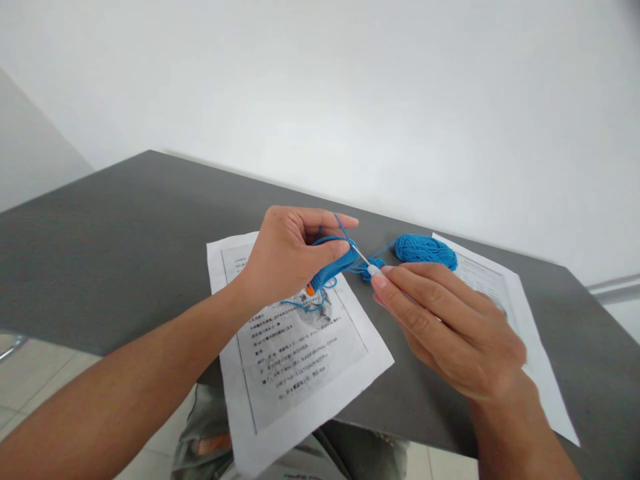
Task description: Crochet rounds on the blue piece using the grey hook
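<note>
My left hand (293,250) pinches a small piece of blue crochet work (333,269) between thumb and fingers, with yarn running up over its outstretched index finger. An orange bit (310,289) shows at the lower edge of the piece. In my right hand (445,313) is a crochet hook (373,269) with a pale handle, its thin metal shaft pointing up and left. The hook's tip meets the top edge of the blue piece near my left thumb; whether it is inside a stitch I cannot tell. A loose yarn tail hangs below the work.
A blue yarn skein (425,251) lies behind my right hand, with a small yarn tangle (371,268) beside the hook. One printed sheet (305,373) lies under my left hand and overhangs the grey table's (150,233) front edge. Another sheet (537,347) is at right. A white wall stands behind.
</note>
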`<state>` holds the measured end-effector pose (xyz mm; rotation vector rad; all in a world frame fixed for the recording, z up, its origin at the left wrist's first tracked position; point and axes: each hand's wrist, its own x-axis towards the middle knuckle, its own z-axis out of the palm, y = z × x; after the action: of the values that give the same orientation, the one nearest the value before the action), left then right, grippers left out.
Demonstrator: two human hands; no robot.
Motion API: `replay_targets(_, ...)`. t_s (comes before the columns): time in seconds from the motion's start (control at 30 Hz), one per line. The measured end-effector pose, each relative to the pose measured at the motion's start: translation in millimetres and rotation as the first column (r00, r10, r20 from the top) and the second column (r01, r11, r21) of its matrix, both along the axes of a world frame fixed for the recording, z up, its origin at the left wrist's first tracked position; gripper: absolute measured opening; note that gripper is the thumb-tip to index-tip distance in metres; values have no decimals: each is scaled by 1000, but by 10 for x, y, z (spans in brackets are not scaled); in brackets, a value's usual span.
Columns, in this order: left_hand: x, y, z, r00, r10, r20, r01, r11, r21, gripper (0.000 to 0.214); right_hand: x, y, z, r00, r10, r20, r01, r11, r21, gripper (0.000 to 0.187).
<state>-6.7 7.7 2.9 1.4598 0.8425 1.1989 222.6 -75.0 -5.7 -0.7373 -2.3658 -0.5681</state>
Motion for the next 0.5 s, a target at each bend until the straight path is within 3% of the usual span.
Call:
replay_targets(0.17,-5,6,27,997,-18,-74,21,999,33,24,-63,7,95,984,33,-173,-46,996,-73,54)
replay_targets(0.3,-36,35,14,995,-67,-72,70,997,33,23,-88,13,90,907,-6,-422,-65,986,-154,48)
replay_targets(0.4,-49,39,16,995,-82,-56,84,996,33,23,-105,67,-14,720,-65,-691,-202,933,-298,35)
replay_targets(0.47,-36,30,20,997,-73,-22,73,997,39,21,-146,135,-102,483,-160,-861,-409,828,-383,20)
replay_targets(0.5,-24,22,21,998,-62,1,62,997,44,19,-180,173,-144,400,-213,-892,-486,776,-403,17)
